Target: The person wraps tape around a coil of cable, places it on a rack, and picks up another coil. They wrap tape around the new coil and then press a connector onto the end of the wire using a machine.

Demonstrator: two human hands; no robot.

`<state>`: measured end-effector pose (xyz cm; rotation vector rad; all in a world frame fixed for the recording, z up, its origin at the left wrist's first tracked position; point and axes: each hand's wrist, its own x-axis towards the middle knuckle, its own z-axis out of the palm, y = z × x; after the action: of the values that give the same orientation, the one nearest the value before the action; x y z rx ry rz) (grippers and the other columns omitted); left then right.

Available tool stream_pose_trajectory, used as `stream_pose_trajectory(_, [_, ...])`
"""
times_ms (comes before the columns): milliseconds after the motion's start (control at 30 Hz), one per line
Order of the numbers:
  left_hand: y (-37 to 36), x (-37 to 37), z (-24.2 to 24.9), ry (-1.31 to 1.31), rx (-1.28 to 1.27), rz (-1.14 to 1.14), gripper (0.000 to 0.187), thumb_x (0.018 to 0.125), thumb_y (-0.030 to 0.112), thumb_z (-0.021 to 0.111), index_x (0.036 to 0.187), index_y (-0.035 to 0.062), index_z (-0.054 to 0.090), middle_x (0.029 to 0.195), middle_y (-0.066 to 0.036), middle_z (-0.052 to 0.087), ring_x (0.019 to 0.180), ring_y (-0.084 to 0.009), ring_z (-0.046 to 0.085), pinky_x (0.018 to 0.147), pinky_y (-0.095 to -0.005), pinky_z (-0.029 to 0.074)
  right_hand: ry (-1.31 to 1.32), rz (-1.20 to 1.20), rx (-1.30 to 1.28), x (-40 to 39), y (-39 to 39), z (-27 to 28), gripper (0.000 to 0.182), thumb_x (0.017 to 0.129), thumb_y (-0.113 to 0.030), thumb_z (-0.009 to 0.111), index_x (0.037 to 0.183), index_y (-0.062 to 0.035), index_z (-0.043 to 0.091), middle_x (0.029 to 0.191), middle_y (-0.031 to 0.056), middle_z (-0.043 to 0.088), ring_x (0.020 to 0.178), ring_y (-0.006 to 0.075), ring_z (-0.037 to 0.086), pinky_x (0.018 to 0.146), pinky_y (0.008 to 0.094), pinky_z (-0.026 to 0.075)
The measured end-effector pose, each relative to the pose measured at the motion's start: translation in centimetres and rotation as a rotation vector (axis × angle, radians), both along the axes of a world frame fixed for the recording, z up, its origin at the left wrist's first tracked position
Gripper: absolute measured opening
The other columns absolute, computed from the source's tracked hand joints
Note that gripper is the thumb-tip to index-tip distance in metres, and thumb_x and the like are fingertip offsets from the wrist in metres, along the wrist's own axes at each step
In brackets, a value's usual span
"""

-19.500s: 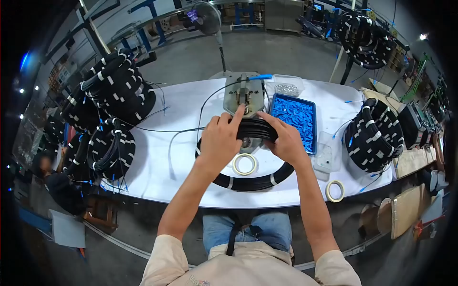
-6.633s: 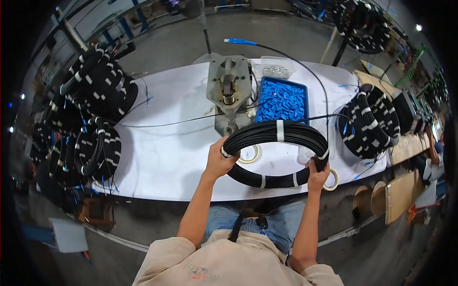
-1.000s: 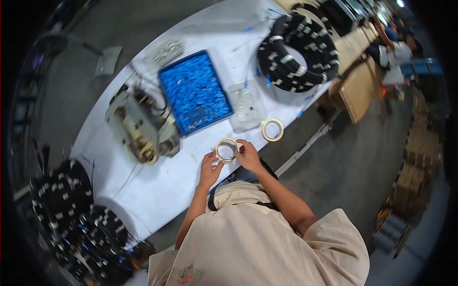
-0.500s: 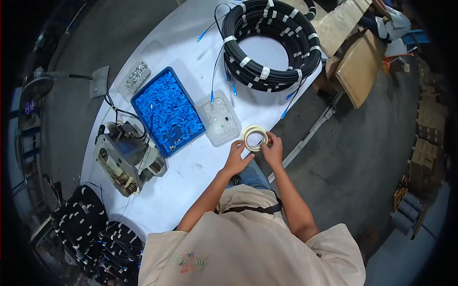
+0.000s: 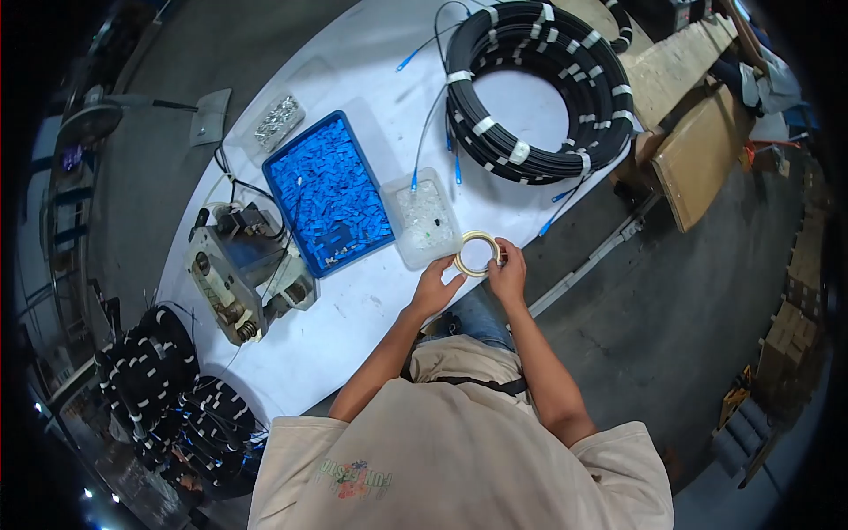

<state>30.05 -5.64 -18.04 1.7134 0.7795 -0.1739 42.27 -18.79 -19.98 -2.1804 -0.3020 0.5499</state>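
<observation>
A cream roll of tape (image 5: 478,235) is held between my two hands at the table's near edge. My left hand (image 5: 435,286) has its fingers on the roll's left side, with the thumb below. On the opposite side my right hand (image 5: 509,274) grips it, fingers bent around the rim. Just beyond the roll is a clear plastic box (image 5: 422,252) of small transparent pieces. A blue tray (image 5: 355,268) filled with small blue parts lies to its left.
A big coil of black cable (image 5: 521,168) with blue connectors lies at the far right of the white table (image 5: 353,309). A metal machine (image 5: 230,287) and a box of metal parts (image 5: 277,122) are on the left. More black coils (image 5: 146,371) are at lower left.
The view has shifted, so the table items appear farther right. My hands still hold the tape roll, which now shows as a single ring instead of overlapping rings.
</observation>
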Motion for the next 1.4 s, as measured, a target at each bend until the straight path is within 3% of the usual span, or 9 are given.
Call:
stream_pose_trajectory(300, [2.3, 2.2, -2.4, -0.180, 0.003, -0.001, 0.051, 0.085, 0.021, 0.069, 0.126, -0.0040, 0.053, 0.107, -0.018, 0.066, 0.105, -0.0231, 0.063, 0.088, -0.0318, 0.050, -0.022, 0.077, -0.030, 2.4, 1.8, -0.6, 0.046, 0.072, 0.003, 0.061, 0.117, -0.0054, 0.059, 0.106, 0.0143, 0.058, 0.097, 0.0278, 0.060, 0.087, 0.0375, 0.049])
stream_pose_trajectory(400, [3.3, 2.6, -1.9, 0.023, -0.104, 0.013, 0.055, 0.085, 0.022, 0.070, 0.128, -0.0042, 0.050, 0.107, -0.017, 0.065, 0.103, -0.0222, 0.064, 0.087, -0.0320, 0.051, -0.006, 0.094, -0.039, 2.6, 1.9, -0.6, 0.046, 0.072, 0.002, 0.062, 0.118, -0.0051, 0.058, 0.107, 0.0150, 0.057, 0.098, 0.0286, 0.059, 0.087, 0.0374, 0.049])
stream_pose_trajectory(567, [3.2, -0.3, -2.0, -0.061, -0.070, 0.086, 0.050, 0.086, 0.025, 0.069, 0.126, -0.0013, 0.053, 0.108, -0.016, 0.065, 0.097, -0.0219, 0.066, 0.084, -0.0327, 0.051, 0.003, 0.096, 0.001, 1.3, 2.5, 0.0, 0.046, 0.072, -0.002, 0.063, 0.118, -0.0053, 0.058, 0.107, 0.0168, 0.056, 0.097, 0.0307, 0.057, 0.089, 0.0392, 0.046])
stream_pose_trajectory(633, [3.0, -2.7, -2.2, -0.037, -0.048, 0.115, 0.045, 0.087, 0.026, 0.067, 0.122, 0.0011, 0.055, 0.105, -0.013, 0.067, 0.095, -0.0206, 0.066, 0.083, -0.0323, 0.051, -0.423, 0.134, -0.242, -0.1, 3.4, 1.9, 0.039, 0.073, -0.007, 0.064, 0.111, -0.0059, 0.059, 0.107, 0.0175, 0.055, 0.096, 0.0313, 0.055, 0.089, 0.0416, 0.042])
stream_pose_trajectory(733, [2.8, -7.5, -3.0, -0.003, -0.150, 0.229, 0.040, 0.087, 0.025, 0.066, 0.119, 0.0030, 0.059, 0.100, -0.010, 0.069, 0.092, -0.0193, 0.066, 0.083, -0.0313, 0.051, -0.398, 0.299, -0.168, -1.6, 4.3, 3.2, 0.031, 0.073, -0.011, 0.065, 0.103, -0.0064, 0.059, 0.104, 0.0155, 0.056, 0.097, 0.0314, 0.052, 0.090, 0.0433, 0.037])
stream_pose_trajectory(867, [2.2, -14.9, -3.5, 0.009, -0.088, 0.485, 0.033, 0.086, 0.025, 0.067, 0.109, 0.0020, 0.064, 0.095, -0.013, 0.070, 0.084, -0.0214, 0.067, 0.077, -0.0323, 0.052, 0.029, 0.616, 0.021, -4.0, 6.5, 1.4, 0.019, 0.076, -0.010, 0.063, 0.093, -0.0041, 0.059, 0.082, 0.0106, 0.060, 0.073, 0.0229, 0.058, 0.068, 0.0349, 0.046])
stream_pose_trajectory(933, [1.6, -18.4, -3.8, -0.001, -0.059, 0.647, 0.033, 0.086, 0.026, 0.066, 0.108, 0.0017, 0.064, 0.096, -0.014, 0.069, 0.085, -0.0223, 0.067, 0.077, -0.0331, 0.053, 0.080, 0.808, 0.091, -6.4, 8.5, 1.4, 0.016, 0.077, -0.010, 0.064, 0.092, -0.0036, 0.061, 0.076, 0.0096, 0.062, 0.062, 0.0185, 0.057, 0.058, 0.0302, 0.046])
stream_pose_trajectory(1200, [0.3, -32.7, -4.6, -0.026, 0.025, 1.186, 0.035, 0.088, 0.030, 0.063, 0.109, 0.0033, 0.065, 0.097, -0.014, 0.069, 0.089, -0.0252, 0.066, 0.079, -0.0355, 0.052, 0.116, 1.366, -0.061, -20.2, 16.0, -0.3, 0.019, 0.078, -0.013, 0.067, 0.094, -0.0043, 0.063, 0.074, 0.0072, 0.063, 0.068, 0.0170, 0.062, 0.064, 0.0296, 0.050])
stream_pose_trajectory(1400, [0.2, -44.9, -3.6, -0.132, -0.044, 1.486, 0.032, 0.088, 0.025, 0.061, 0.109, 0.0006, 0.064, 0.094, -0.011, 0.068, 0.087, -0.0187, 0.065, 0.080, -0.0321, 0.051, 0.214, 1.580, -0.177, -34.2, 22.5, 2.5, 0.022, 0.079, -0.017, 0.068, 0.097, -0.0051, 0.065, 0.080, 0.0068, 0.065, 0.072, 0.0161, 0.062, 0.070, 0.0298, 0.050])
